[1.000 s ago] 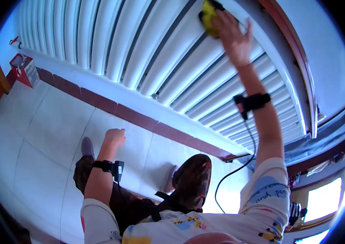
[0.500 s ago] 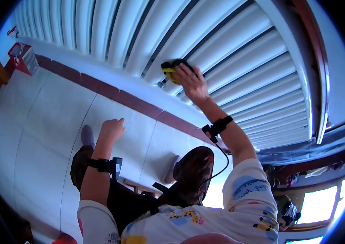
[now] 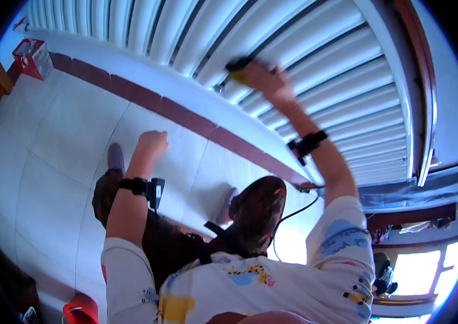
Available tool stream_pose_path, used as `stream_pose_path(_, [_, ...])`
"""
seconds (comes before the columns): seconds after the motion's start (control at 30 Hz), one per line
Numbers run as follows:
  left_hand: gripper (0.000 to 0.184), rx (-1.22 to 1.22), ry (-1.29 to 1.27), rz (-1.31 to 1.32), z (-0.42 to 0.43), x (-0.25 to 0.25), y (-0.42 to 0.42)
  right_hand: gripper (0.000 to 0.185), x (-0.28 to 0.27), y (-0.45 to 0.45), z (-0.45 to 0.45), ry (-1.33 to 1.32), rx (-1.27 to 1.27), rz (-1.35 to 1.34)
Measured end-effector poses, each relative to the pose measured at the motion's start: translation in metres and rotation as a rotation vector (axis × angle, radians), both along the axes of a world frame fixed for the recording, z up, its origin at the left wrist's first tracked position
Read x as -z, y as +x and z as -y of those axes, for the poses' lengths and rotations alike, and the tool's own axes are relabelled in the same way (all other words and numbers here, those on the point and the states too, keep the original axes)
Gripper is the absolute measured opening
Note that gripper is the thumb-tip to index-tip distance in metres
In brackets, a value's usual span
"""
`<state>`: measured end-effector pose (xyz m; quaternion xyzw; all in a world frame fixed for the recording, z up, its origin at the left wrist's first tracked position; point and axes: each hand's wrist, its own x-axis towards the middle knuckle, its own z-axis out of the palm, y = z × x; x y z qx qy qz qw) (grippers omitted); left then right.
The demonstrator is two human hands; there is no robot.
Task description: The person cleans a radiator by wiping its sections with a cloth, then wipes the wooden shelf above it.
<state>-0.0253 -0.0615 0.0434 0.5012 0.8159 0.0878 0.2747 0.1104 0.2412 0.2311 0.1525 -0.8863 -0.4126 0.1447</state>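
Observation:
My right hand (image 3: 273, 86), smeared by motion, presses a black and yellow cloth (image 3: 238, 66) against the lower part of a white ribbed radiator (image 3: 264, 46). The hand covers part of the cloth. A small metal fitting (image 3: 218, 88) juts from the radiator's bottom edge, just left of the cloth. My left hand (image 3: 153, 143) hangs above the tiled floor, its fingers curled closed, with nothing showing in them. Each forearm has a black strap with a small device, and a cable runs from the right one.
A red and white box or bag (image 3: 34, 60) stands by the wall at the far left. Dark red skirting (image 3: 185, 116) runs under the radiator. A red bucket (image 3: 81, 310) is at the bottom left. Blue fabric (image 3: 401, 191) hangs at the right, near a bright window.
My right hand and the cloth have moved a little up and to the right along the radiator. The left hand appears slightly higher. The view has shifted, bringing more of the red bucket in.

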Motion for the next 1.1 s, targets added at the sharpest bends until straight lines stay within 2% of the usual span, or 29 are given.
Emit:
stream_pose_path(0.07, [0.041, -0.001, -0.001, -0.035, 0.001, 0.004, -0.003, 0.041, -0.071, 0.016, 0.007, 0.099, 0.123, -0.131])
stream_pose_path(0.1, [0.042, -0.004, -0.007, -0.026, 0.001, 0.004, -0.003, 0.044, -0.104, 0.021, 0.007, 0.291, 0.179, -0.224])
stream_pose_path(0.13, [0.042, 0.003, -0.020, -0.025, 0.001, 0.004, -0.002, 0.046, -0.134, 0.024, 0.003, 0.137, 0.111, -0.303])
stream_pose_path(0.2, [0.044, -0.005, -0.026, -0.048, -0.001, 0.000, -0.001, 0.049, -0.186, 0.022, 0.003, 0.105, -0.160, -0.424])
stream_pose_path(0.27, [0.044, -0.003, -0.035, -0.043, -0.003, -0.002, -0.002, 0.032, -0.207, 0.018, 0.041, 0.197, -0.024, -0.590])
stream_pose_path(0.33, [0.044, 0.002, -0.052, -0.026, -0.003, -0.003, 0.003, 0.032, -0.189, 0.012, 0.019, 0.081, -0.046, -0.659])
stream_pose_path(0.4, [0.042, -0.007, -0.027, -0.055, -0.006, -0.011, 0.001, 0.050, -0.155, 0.010, -0.015, 0.017, -0.140, -0.671])
stream_pose_path(0.47, [0.042, 0.000, -0.026, -0.073, -0.009, -0.012, 0.001, 0.051, -0.117, 0.007, -0.020, -0.102, -0.210, -0.648])
stream_pose_path(0.5, [0.041, 0.020, -0.045, -0.080, -0.009, -0.011, 0.002, 0.038, -0.094, 0.009, -0.024, -0.119, -0.118, -0.568])
stream_pose_path(0.53, [0.041, 0.015, -0.046, -0.082, -0.010, -0.009, 0.002, 0.039, -0.071, 0.009, -0.021, -0.231, -0.113, -0.440])
stream_pose_path(0.57, [0.042, 0.020, -0.013, -0.097, -0.008, -0.006, 0.003, 0.047, -0.043, 0.014, -0.021, -0.350, 0.026, -0.295])
stream_pose_path(0.6, [0.042, 0.024, 0.023, -0.112, -0.008, -0.004, 0.003, 0.048, -0.016, 0.017, -0.016, -0.232, 0.046, -0.222])
stream_pose_path(0.63, [0.042, 0.019, 0.024, -0.112, -0.008, -0.002, 0.003, 0.040, 0.008, 0.021, -0.010, -0.111, 0.140, -0.183])
stream_pose_path(0.67, [0.043, 0.004, 0.001, -0.115, -0.010, -0.002, 0.003, 0.034, 0.022, 0.022, -0.005, 0.025, 0.019, -0.210])
stream_pose_path(0.73, [0.044, -0.014, -0.012, -0.120, -0.013, 0.000, 0.004, 0.045, 0.034, 0.020, 0.014, -0.252, 0.061, -0.209])
stream_pose_path(0.8, [0.044, 0.017, -0.034, -0.100, -0.011, 0.003, 0.004, 0.044, 0.048, 0.017, 0.017, -0.344, 0.033, -0.206])
stream_pose_path(0.87, [0.045, 0.032, -0.021, -0.086, -0.013, 0.009, 0.004, 0.035, 0.072, 0.019, 0.017, -0.233, 0.066, -0.016])
stream_pose_path(0.97, [0.045, 0.031, -0.002, -0.057, -0.016, 0.013, 0.001, 0.032, 0.082, 0.026, 0.025, -0.202, -0.007, 0.065])
stream_pose_path(1.03, [0.046, 0.019, 0.014, -0.044, -0.016, 0.015, 0.000, 0.030, 0.073, 0.025, 0.034, -0.203, 0.023, 0.091])
stream_pose_path(1.07, [0.046, 0.037, -0.041, -0.033, -0.015, 0.018, 0.000, 0.031, 0.062, 0.026, 0.033, -0.166, 0.051, 0.177])
stream_pose_path(1.1, [0.045, 0.054, -0.095, -0.021, -0.013, 0.020, 0.000, 0.035, 0.050, 0.026, 0.028, -0.148, 0.036, 0.127])
